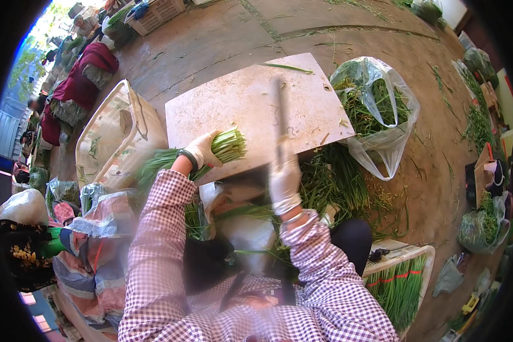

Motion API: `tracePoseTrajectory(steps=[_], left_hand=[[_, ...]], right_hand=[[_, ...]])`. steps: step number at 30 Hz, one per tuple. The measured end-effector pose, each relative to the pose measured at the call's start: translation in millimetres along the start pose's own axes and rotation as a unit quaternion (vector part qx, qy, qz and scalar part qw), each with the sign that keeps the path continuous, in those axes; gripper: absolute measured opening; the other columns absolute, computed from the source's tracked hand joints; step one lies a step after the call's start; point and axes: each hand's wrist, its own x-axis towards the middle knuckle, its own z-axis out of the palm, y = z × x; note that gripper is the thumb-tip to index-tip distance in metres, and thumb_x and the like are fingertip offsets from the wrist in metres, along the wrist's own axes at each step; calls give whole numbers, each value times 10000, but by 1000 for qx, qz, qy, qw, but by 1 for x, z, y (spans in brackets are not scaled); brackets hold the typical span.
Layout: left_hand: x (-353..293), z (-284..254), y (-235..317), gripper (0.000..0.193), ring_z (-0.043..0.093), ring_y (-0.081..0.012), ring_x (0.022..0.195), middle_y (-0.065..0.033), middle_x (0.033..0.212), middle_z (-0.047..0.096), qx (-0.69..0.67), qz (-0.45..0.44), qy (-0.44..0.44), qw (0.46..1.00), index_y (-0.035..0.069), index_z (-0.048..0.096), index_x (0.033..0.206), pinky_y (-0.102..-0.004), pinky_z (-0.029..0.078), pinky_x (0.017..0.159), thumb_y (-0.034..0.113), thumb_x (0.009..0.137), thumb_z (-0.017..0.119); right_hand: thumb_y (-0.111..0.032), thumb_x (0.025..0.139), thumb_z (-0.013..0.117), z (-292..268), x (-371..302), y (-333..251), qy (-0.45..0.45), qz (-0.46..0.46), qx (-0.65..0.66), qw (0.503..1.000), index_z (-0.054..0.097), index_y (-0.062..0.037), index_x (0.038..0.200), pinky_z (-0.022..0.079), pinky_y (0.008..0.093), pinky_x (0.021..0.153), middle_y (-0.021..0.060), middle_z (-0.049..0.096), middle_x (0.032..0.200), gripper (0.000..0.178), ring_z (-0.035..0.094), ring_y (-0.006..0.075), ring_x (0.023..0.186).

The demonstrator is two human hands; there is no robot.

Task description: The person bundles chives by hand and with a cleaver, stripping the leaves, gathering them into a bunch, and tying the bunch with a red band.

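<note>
My left hand [203,149], in a white glove, is closed round a bunch of chives [229,145] at the near left of a pale board [251,108]. The pale stalk ends point right over the board; the green leaves trail left past my wrist. My right hand [285,179], also gloved, grips a long-bladed knife [280,111] at the board's near edge, right of the bunch and apart from it. The blade points away from me over the board and is smeared by motion. A loose green stalk [288,68] lies along the board's far edge.
An off-white plastic crate [132,114] stands left of the board. To the right is a clear bag [402,145] of green trimmings. Loose greens [339,176] heap below the board. A crate [430,268] at lower right holds bunches with red ties. Striped sacking [105,251] lies left.
</note>
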Motion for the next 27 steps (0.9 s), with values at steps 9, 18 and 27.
tracePoseTrajectory(steps=[9,18,27], left_hand=[[-11,-18,0,1017,616,-255,1120,-130,1201,667,-29,4,-64,997,93,451,1432,-352,486,1000,190,534,919],[-8,-36,5,964,629,-247,1083,-121,1161,685,-50,5,-115,992,69,487,1399,-349,490,987,193,543,913],[1,5,4,1048,471,-369,1293,-211,1386,523,171,-40,100,979,62,411,1470,-419,395,1092,270,557,880]], right_hand=[[-171,957,606,8,-36,-13,-44,45,-17,998,495,-145,1438,563,445,681,197,658,1016,495,662,403,772],[-183,975,567,22,-54,1,-71,-10,16,997,425,-99,1485,524,440,749,192,636,1044,536,642,350,865],[-94,911,633,15,-39,12,-140,46,38,988,500,-52,1419,519,401,932,215,611,1302,526,625,390,1123]])
